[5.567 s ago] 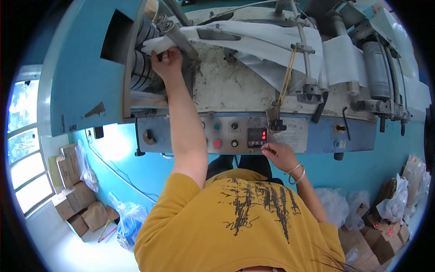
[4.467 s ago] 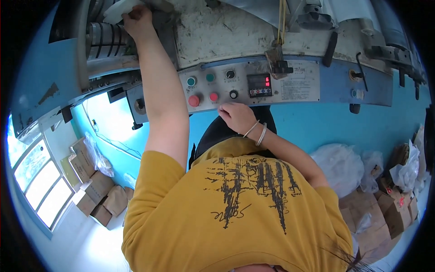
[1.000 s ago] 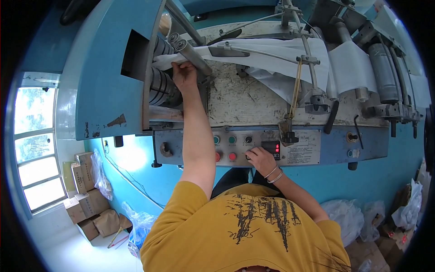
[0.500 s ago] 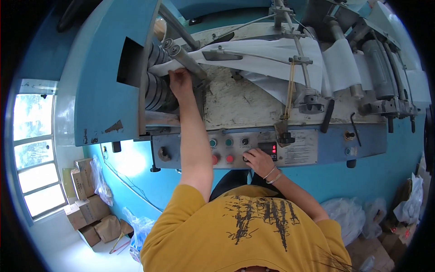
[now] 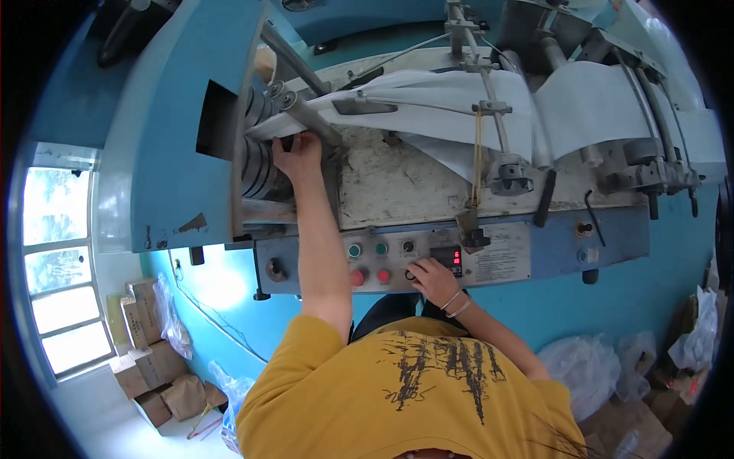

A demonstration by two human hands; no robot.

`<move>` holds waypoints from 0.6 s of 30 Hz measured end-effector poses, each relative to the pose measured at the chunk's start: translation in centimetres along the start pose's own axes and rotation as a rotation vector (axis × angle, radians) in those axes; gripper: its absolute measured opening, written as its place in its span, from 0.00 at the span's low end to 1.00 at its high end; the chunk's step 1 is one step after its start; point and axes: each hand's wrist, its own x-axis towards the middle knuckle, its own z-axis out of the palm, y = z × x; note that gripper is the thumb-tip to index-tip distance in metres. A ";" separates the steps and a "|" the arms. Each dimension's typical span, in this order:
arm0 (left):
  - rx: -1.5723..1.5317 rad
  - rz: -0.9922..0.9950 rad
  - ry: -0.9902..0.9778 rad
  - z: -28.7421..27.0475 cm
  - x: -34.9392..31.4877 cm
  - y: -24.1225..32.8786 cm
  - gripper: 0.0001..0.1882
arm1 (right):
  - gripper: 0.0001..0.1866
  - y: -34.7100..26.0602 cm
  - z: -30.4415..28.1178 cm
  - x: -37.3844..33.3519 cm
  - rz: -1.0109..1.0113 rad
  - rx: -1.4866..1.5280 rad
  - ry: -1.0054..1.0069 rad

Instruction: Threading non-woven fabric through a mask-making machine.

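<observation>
A white paper web [image 5: 451, 92] runs across the machine bed and narrows leftward into a folded strip [image 5: 277, 126] between metal rollers [image 5: 304, 115] and dark ringed wheels [image 5: 258, 164]. My left hand [image 5: 300, 157] is just below the strip's near edge, by the wheels. Its thumb and fingers are apart, with a dark gap between them; whether a fingertip touches the paper is unclear. On the control panel [image 5: 501, 256], my right hand [image 5: 434, 281] has its fingertips round a small dark knob [image 5: 410, 275], partly covered, beside a red-lit display [image 5: 446, 258].
Green buttons [image 5: 354, 250] and red buttons [image 5: 357, 278] sit left of my right hand. A blue housing [image 5: 176, 138] encloses the wheels. Guide rods [image 5: 497, 130] and a clamp [image 5: 511, 174] stand over the bed. Cardboard boxes [image 5: 157, 363] and plastic bags [image 5: 585, 363] lie below.
My left fingers have come away from the strip's edge, the thumb now spread leftward. At the right, the web spreads wider toward the far roller. My right hand stays at the knob; the view shifts slightly.
</observation>
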 end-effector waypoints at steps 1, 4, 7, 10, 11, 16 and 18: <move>-0.001 -0.029 0.000 0.1 -0.8 -1.0 0.23 | 0.20 0.3 -0.1 -0.2 0.022 -0.029 0.013; 0.319 0.023 0.076 -0.4 -4.6 -3.5 0.21 | 0.20 0.8 0.6 -0.6 0.018 -0.039 0.006; 0.442 0.026 -0.045 -2.7 -5.8 -3.6 0.12 | 0.21 1.6 2.2 -0.8 -0.016 -0.043 -0.007; 0.643 -0.099 0.039 -5.5 -7.3 -5.4 0.09 | 0.22 1.4 2.9 -0.5 0.004 -0.009 -0.001; 0.657 -0.227 -0.053 -6.4 -7.7 -6.4 0.11 | 0.22 1.3 2.9 -0.6 0.036 -0.032 0.015; 0.686 -0.516 -0.230 -5.5 -10.9 -12.2 0.17 | 0.19 1.5 2.8 -0.9 0.005 -0.093 0.062; 0.748 -0.468 -0.363 -5.6 -10.5 -13.4 0.21 | 0.19 1.6 2.8 -0.9 0.006 -0.096 0.056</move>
